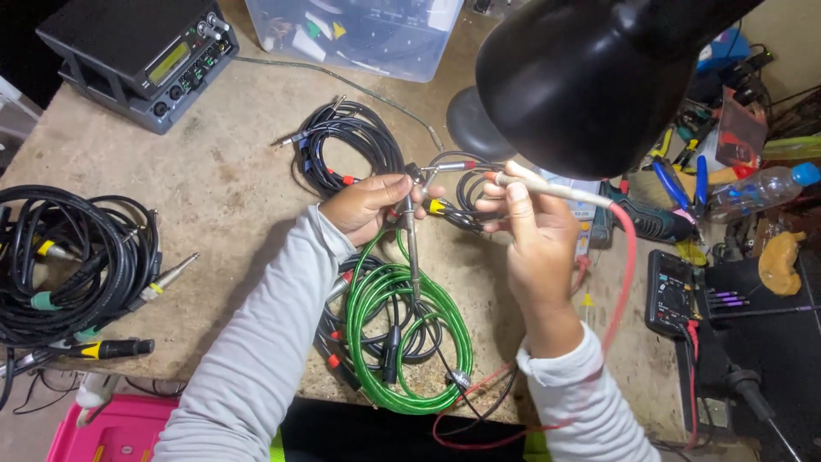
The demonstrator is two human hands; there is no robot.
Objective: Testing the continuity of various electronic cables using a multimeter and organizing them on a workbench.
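My left hand [369, 205] grips a metal cable plug [412, 224] by its top, the plug hanging down over a coiled green cable [445, 329]. My right hand [532, 235] holds a slim pale probe [547, 190] like a pen, its orange tip pointing left toward the plug. A red lead [627, 265] runs from the probe down past my right wrist. Both arms wear light grey sleeves. A black lamp shade [590, 73] hangs just above my right hand.
Black cable coils lie at the left edge [73, 265] and behind my hands [346, 141]. A black multimeter [671, 295] sits at right, with pliers, a plastic bottle [757, 190] and tools beyond. A grey instrument [141, 56] and clear bin [359, 34] stand at the back.
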